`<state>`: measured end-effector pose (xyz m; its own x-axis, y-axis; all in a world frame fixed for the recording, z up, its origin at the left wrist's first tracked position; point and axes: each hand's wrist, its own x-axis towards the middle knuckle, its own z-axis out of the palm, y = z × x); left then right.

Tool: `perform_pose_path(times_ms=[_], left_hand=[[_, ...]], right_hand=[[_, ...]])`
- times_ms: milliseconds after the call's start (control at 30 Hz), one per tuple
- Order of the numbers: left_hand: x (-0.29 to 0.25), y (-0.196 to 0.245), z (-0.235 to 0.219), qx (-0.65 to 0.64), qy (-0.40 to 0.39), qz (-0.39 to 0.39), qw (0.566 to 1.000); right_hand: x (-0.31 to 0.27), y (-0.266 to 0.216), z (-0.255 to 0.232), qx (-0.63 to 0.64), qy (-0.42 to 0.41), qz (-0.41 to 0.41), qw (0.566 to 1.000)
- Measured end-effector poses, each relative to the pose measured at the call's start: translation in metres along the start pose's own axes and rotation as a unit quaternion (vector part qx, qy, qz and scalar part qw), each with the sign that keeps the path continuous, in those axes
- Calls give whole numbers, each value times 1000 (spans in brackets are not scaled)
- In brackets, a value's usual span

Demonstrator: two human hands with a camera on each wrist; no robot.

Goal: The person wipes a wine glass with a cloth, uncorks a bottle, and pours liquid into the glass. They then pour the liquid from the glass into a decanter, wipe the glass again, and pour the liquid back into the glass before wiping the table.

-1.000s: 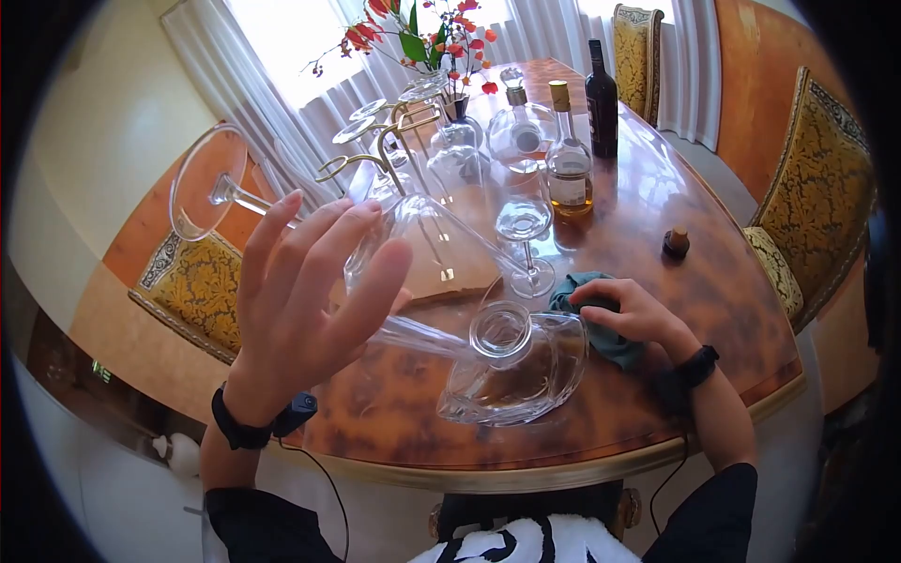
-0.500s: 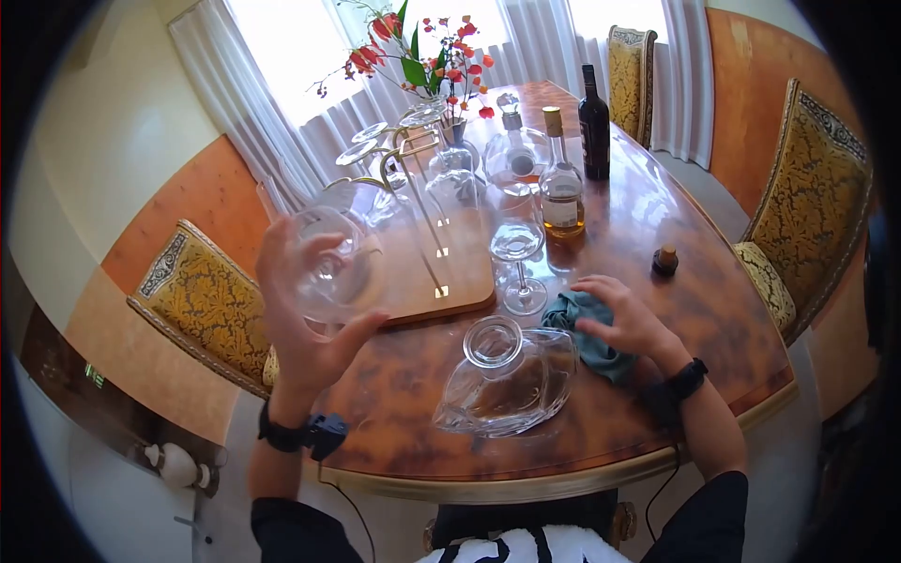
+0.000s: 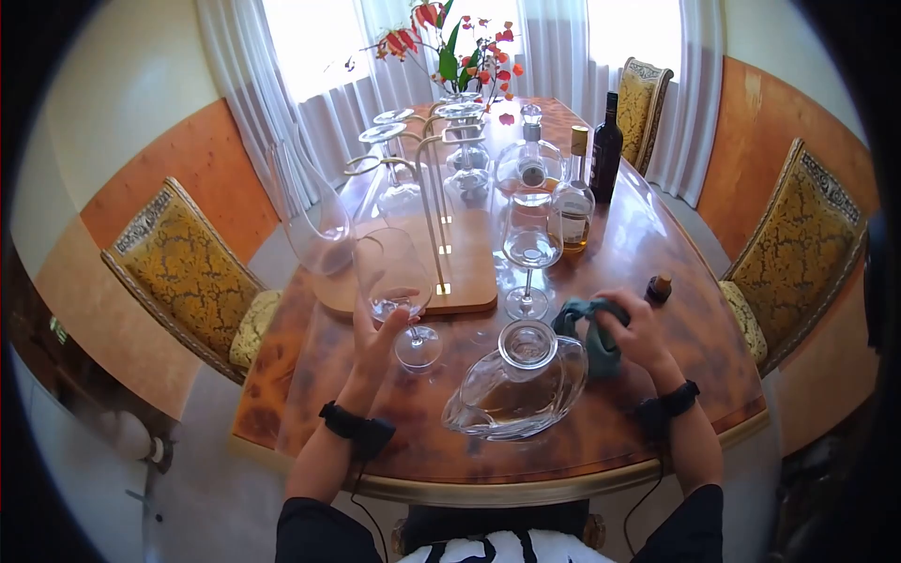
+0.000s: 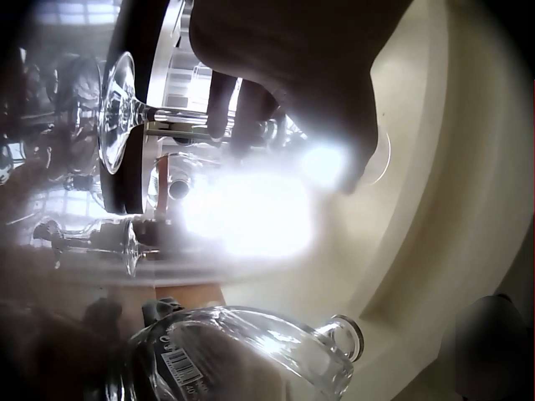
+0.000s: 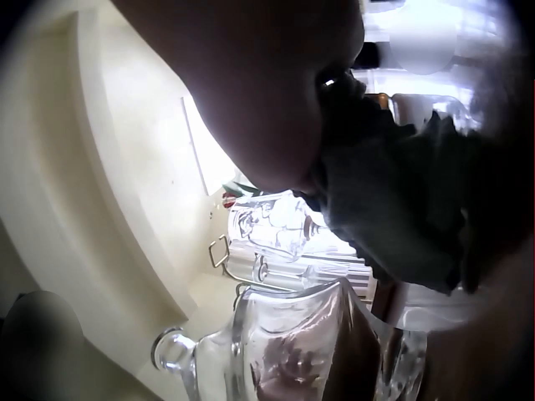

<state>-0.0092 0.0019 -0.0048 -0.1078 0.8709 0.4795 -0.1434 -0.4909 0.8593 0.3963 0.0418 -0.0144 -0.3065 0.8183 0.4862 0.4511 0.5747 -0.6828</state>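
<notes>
Left fingers point(image 3: 391, 327): curled round the wine glass point(image 3: 392, 265), roughly where bowl meets stem
Wine glass: long axis pretty much upright, bowl above those fingers, foot below; can't tell if it's touching the bench point(image 3: 319, 399)
Right fingers point(image 3: 631, 304): closed on a bunched teal cloth point(image 3: 601, 357), right of the left fingers
Glass decanter point(image 3: 511, 399): between both sets, tbh nearer the right

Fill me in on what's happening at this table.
A person's left hand holds a stemmed glass upright, while the right hand grips a teal cloth. A glass decanter is on the table between them, with a second stemmed glass just beyond it. More glasses hang upside down from a wooden-based rack.
</notes>
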Motion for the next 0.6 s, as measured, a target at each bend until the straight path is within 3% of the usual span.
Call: perform_pose_path(times_ms=[33, 167, 200, 267, 300, 367, 400, 467, 500, 567, 600], left_hand=[[-4, -2, -1, -11, 6, -3, 1000], [-6, -10, -4, -21, -5, -6, 1000], [-7, -11, -3, -20, -16, -9, 1000], [-8, -9, -2, -6, -8, -8, 1000], [-9, -9, -1, 19, -7, -4, 1000], [-10, -8, -1, 14, 2, -11, 1000], [-10, -8, -2, 15, 5, -11, 1000], [-9, -15, -6, 32, 8, 7, 999], [-9, -15, -6, 36, 1, 3, 999], [-9, -13, -6, 33, 0, 0, 999], [-10, -10, -4, 34, -5, -9, 999]], right_hand=[[0, -9, -3, 108, 46, 51, 992], [3, -65, -16, 211, 115, 6, 971], [5, -85, -18, 201, 106, 8, 974], [12, -128, -19, 98, 116, -113, 982], [16, -146, -20, 95, 108, -107, 984], [27, -178, -20, -67, 32, -266, 961], [33, -191, -15, -68, 25, -265, 961], [41, -210, -1, -170, -68, -326, 927], [41, -208, 8, -173, -73, -328, 926], [38, -191, 26, 16, -184, -167, 969], [36, -186, 30, 12, -190, -168, 967]])
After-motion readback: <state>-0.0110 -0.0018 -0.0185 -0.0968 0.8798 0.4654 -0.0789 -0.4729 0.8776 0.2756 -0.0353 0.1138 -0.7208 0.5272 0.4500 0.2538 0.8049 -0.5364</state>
